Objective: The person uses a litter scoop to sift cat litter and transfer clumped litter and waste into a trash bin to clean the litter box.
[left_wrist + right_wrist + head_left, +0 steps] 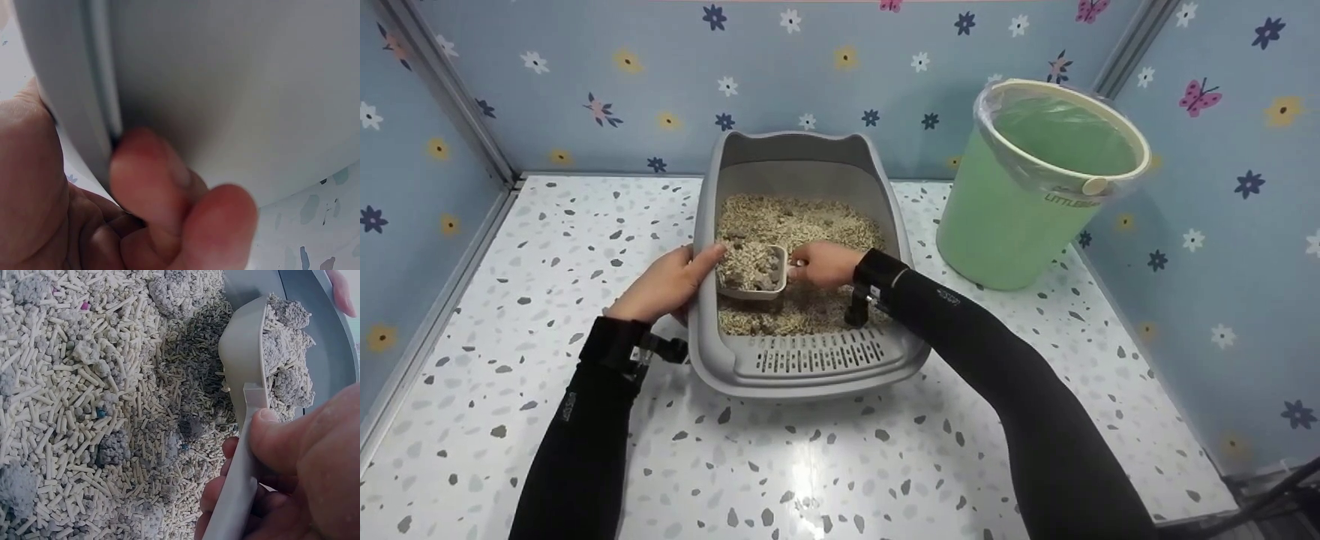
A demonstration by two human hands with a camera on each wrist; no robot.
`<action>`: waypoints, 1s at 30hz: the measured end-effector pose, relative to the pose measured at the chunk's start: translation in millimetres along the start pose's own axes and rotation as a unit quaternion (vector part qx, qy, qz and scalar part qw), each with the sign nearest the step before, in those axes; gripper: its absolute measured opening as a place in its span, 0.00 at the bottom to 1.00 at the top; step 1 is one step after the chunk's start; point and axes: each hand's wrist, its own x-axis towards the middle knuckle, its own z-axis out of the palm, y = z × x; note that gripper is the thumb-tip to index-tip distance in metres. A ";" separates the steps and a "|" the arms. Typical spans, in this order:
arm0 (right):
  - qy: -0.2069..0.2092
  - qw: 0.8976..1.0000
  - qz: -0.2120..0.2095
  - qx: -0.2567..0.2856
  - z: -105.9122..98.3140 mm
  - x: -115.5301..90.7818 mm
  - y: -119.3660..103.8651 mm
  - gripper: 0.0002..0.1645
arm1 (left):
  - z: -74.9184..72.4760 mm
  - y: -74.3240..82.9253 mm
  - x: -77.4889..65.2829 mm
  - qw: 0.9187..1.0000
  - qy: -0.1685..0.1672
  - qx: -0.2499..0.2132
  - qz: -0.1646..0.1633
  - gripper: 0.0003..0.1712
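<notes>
A grey litter box point(802, 379) stands on the speckled surface, with pellet litter point(802, 217) spread inside. My right hand point(829, 264) grips the handle of a pale litter scoop point(243, 354), thumb along the handle's top in the right wrist view. Litter and grey clumps point(289, 379) heap the scoop, which sits over the litter by the box's left wall. With my left hand point(664, 283) I hold the box's left rim, thumb on top. Curled fingers point(149, 180) reach under that rim against the outer wall.
A green trash bin point(1012, 217) with a clear liner stands at the back right, beside the box. Flower-patterned panels point(840, 82) enclose the back and both sides. More grey clumps point(17, 489) lie in the litter. The box's front ledge point(817, 352) is slotted.
</notes>
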 end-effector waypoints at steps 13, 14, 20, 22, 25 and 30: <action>0.000 1.000 -0.005 -0.010 1.8 0.9 0.1 0.17 | 0.3 0.7 -1.8 1.000 -0.005 -0.004 -0.004 0.54; -0.002 1.000 -0.007 -0.012 2.2 1.6 -0.2 0.18 | 0.4 0.8 -1.9 1.000 -0.005 -0.005 -0.005 0.54; -0.012 1.000 -0.013 -0.011 5.0 6.3 -0.7 0.19 | 0.7 -0.3 -1.1 1.000 -0.004 -0.006 -0.005 0.52; -0.013 1.000 -0.019 -0.006 5.9 8.2 0.2 0.18 | 0.5 -1.0 -0.9 1.000 -0.004 -0.006 -0.008 0.54; -0.018 0.999 -0.032 -0.004 5.9 10.2 1.7 0.15 | 0.3 -1.1 -1.2 1.000 -0.004 -0.005 -0.012 0.57; -0.031 0.998 -0.045 -0.011 3.1 9.8 1.6 0.13 | 0.6 1.4 -1.9 1.000 -0.004 -0.008 -0.010 0.55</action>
